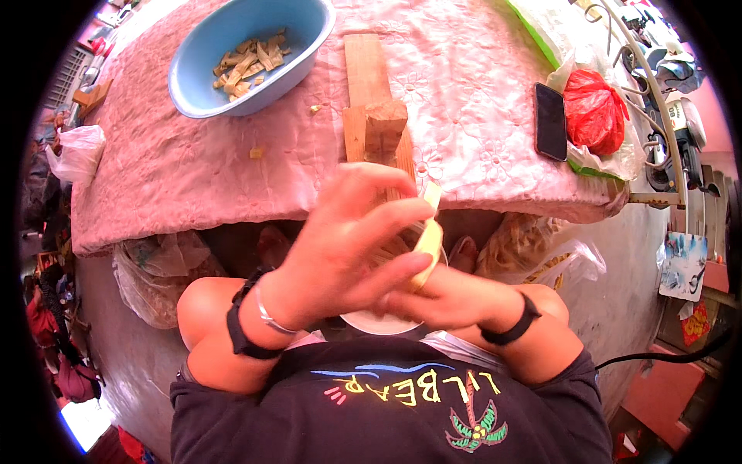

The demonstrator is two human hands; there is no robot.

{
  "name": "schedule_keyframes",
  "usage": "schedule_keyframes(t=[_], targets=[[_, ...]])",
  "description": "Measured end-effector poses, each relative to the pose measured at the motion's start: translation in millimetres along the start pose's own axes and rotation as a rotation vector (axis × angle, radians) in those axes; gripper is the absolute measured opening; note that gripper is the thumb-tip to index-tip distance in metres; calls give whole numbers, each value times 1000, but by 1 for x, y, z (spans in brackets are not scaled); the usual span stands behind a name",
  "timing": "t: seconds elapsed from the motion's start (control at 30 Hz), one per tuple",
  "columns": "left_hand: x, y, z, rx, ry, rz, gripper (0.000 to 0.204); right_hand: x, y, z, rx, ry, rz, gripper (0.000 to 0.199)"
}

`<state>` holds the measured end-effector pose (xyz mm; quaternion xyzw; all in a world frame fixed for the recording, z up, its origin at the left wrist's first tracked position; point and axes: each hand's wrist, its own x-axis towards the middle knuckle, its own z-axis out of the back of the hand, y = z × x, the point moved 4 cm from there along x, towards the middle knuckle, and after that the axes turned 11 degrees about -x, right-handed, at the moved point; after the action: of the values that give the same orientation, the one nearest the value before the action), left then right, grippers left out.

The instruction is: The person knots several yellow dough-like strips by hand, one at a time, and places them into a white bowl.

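In the head view, both hands meet above the lap, just in front of the worktop's near edge. The left hand lies over the top with fingers loosely spread, steadying a pale yellow strip that stands nearly upright; the right hand comes in beneath, pinching the strip's lower end. A white bowl sits under them, apparently to catch pieces. On the pink cloth, a wooden block stands close by, and a blue basin holds cut pieces farther back. A black phone and red bag lie well aside.
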<state>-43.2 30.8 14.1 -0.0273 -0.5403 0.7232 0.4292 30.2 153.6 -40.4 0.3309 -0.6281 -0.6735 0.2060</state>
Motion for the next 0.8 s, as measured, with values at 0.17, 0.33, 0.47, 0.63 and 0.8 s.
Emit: schedule_keyframes(t=[0.17,0.33,0.47,0.63,0.8], targets=[[-14,9,-7,-239,164,252,9,-7,9,16,-41,-208,95,24],[-22,13,-21,-350,-175,460,9,-4,12,31,-12,-648,14,21],[-37,7,-18,-368,-75,372,11,-11,10,24,151,-531,149,18],[-24,23,-25,-549,-95,289,29,-15,20,31,375,-423,128,15],[-26,31,-21,-600,10,274,23,-19,24,32,227,-432,122,13]])
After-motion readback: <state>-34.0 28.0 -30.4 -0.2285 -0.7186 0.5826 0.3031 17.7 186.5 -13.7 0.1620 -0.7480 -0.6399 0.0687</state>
